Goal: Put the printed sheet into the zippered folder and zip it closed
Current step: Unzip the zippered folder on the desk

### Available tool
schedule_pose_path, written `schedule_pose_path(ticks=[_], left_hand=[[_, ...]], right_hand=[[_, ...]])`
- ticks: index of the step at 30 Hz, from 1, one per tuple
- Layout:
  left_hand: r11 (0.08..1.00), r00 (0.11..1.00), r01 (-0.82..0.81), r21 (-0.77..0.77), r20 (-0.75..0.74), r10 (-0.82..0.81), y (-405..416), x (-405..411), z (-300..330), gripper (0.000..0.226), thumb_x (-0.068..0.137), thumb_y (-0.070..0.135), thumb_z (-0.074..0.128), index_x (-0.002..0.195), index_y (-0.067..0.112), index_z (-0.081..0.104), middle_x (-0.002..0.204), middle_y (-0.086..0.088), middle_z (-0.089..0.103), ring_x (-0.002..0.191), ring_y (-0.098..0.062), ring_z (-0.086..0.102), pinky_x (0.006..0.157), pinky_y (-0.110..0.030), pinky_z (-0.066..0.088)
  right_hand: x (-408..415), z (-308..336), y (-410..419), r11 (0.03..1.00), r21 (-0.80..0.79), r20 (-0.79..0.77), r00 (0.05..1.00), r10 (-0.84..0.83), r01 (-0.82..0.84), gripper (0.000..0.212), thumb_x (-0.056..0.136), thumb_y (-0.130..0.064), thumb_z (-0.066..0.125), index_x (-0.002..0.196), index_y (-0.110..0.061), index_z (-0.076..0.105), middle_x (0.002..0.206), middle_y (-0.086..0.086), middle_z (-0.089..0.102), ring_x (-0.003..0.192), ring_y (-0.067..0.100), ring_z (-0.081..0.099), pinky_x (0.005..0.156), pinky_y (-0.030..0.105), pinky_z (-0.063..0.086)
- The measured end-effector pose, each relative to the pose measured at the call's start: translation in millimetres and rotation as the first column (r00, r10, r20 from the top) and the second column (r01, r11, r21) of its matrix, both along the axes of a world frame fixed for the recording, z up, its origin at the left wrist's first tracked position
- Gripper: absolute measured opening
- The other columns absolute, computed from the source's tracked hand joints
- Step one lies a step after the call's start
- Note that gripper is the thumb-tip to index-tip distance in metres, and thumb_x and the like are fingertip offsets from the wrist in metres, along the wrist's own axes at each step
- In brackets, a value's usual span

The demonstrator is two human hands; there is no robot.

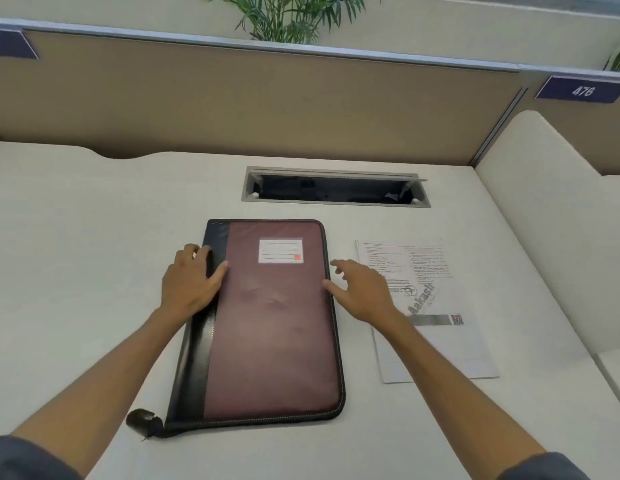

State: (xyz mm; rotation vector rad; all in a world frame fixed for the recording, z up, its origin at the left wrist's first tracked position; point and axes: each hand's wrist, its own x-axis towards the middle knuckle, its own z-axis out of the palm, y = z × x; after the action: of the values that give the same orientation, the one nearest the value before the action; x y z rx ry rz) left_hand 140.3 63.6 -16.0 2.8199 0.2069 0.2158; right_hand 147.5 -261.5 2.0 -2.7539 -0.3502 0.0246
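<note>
Head camera: the zippered folder (267,320) lies flat and shut on the white desk (76,237), and everything else is told from it. It is dark red with a black strip down its left side and a small white label (280,250) near its top. A black tab (144,421) sticks out at its bottom left corner; it may be the zip pull, but I cannot tell for sure.

The left hand (192,282) rests on the folder's left edge, flat and open, with the thumb lying over the black strip. It grips nothing. It looks like it is there to keep the folder from sliding.

The right hand (362,289) is just beside the folder's right edge. Its fingers are spread and loose, and it holds nothing. The thumb is touching or almost touching the edge, as if feeling for the zip or a place to lift the cover.

The printed sheet (429,306) lies flat on the desk to the right of the folder, close by but not touching it. The right arm crosses over part of it. It is not inside yet, so the folder must be opened first.

Behind the folder, a long cable slot (336,187) is cut into the desk.
</note>
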Motion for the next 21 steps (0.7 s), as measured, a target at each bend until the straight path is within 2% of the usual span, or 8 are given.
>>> schedule_pose_path(ticks=[10,15,21], left_hand=[[0.981,0.997,-0.069,-0.180,-0.032,0.064,12.7,60.9,-14.9,0.062,0.092,0.055,0.046,0.134,0.010,0.044,0.127,-0.015,0.051,0.117,-0.034,0.050,0.087,-0.048,0.046],[0.965,0.997,-0.066,-0.255,-0.044,0.057,21.1,83.4,-24.4,0.063,0.091,0.058,0.045,0.135,0.013,0.044,0.122,-0.012,0.052,0.114,-0.032,0.051,0.087,-0.045,0.046],[0.925,0.996,-0.084,-0.371,0.002,0.091,26.5,89.0,-34.7,0.063,0.085,0.061,0.056,0.132,0.021,0.050,0.106,-0.003,0.055,0.102,-0.025,0.054,0.083,-0.040,0.046]], right_hand=[[65.2,-5.7,52.3,0.990,-0.075,0.024,0.992,0.124,-0.122,0.042,0.093,-0.045,0.051,0.126,-0.019,0.059,0.118,0.004,0.059,0.105,0.022,0.056,0.089,0.037,0.046],[102.0,-5.8,87.0,0.981,-0.074,0.025,0.983,0.182,-0.180,0.039,0.093,-0.036,0.053,0.127,-0.018,0.058,0.125,0.005,0.055,0.111,0.023,0.053,0.092,0.038,0.046],[139.5,-6.4,131.6,0.973,-0.045,-0.028,0.974,0.224,-0.225,0.037,0.096,-0.031,0.050,0.129,-0.019,0.058,0.129,0.007,0.055,0.117,0.026,0.049,0.094,0.041,0.043]])
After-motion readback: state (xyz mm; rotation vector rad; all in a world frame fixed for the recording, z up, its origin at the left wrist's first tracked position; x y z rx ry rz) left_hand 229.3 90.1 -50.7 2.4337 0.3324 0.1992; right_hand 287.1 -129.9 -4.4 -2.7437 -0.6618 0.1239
